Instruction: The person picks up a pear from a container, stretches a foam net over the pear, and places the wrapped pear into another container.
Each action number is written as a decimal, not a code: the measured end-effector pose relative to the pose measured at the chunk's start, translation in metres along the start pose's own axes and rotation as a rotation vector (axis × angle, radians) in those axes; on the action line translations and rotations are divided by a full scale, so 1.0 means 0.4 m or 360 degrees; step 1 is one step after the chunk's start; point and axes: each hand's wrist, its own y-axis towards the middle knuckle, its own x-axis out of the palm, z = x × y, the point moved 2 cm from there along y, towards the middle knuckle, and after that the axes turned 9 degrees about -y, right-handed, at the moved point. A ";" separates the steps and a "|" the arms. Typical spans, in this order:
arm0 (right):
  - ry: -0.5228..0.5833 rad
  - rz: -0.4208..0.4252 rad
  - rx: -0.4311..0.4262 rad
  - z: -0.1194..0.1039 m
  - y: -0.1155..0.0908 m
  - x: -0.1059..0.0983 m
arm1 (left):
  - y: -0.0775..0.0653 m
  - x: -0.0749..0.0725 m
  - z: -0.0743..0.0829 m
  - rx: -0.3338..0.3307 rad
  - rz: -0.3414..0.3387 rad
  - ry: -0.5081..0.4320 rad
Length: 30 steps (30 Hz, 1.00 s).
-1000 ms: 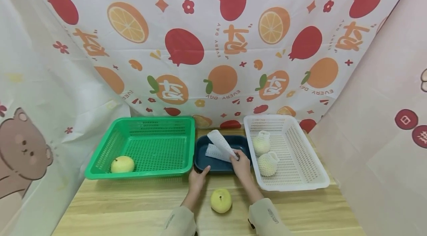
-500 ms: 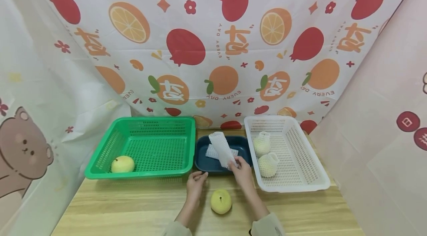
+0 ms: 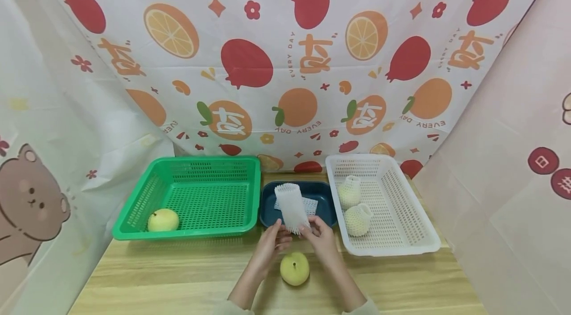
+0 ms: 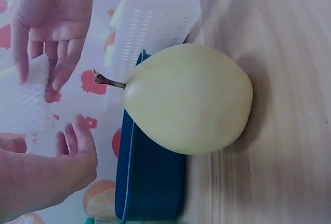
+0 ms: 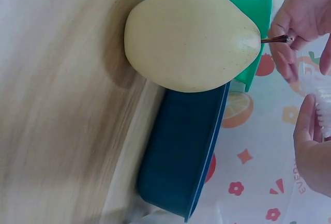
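A white foam net sleeve [image 3: 293, 208] stands tilted above the front of a dark blue tray [image 3: 268, 208]. My right hand [image 3: 324, 242] pinches its lower end between thumb and fingers. My left hand [image 3: 269, 245] is just left of that end, fingers loosely bent, with a small gap to the sleeve in the left wrist view. Close below both hands, a yellow pear [image 3: 295, 269] rests upright on the wooden table, stem up. Another flat foam net [image 3: 311, 206] lies in the tray, partly hidden behind the held sleeve.
On the left, a green basket [image 3: 209, 201] holds one bare pear [image 3: 163, 220]. To the right stands a white basket [image 3: 401, 206] with two net-covered pears, one behind [image 3: 350, 193] and one in front [image 3: 358, 221]. A fruit-print sheet [image 3: 285, 67] hangs behind.
The foam sleeve has come out toward me and turned more upright in my right hand. My left hand has left the tray's front edge and risen beside the sleeve's lower end.
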 end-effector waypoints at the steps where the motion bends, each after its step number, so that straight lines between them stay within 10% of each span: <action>1: 0.0001 -0.0013 0.0002 0.000 -0.003 -0.001 | 0.000 0.000 0.000 0.0001 0.0010 -0.0008; 21: -0.0024 -0.0132 -0.0115 0.011 -0.034 0.001 | -0.003 0.018 0.014 0.0067 -0.0038 -0.0694; 30: 0.0493 -0.0493 0.0229 0.008 -0.037 -0.009 | -0.011 0.039 0.026 0.0129 -0.0104 -0.0916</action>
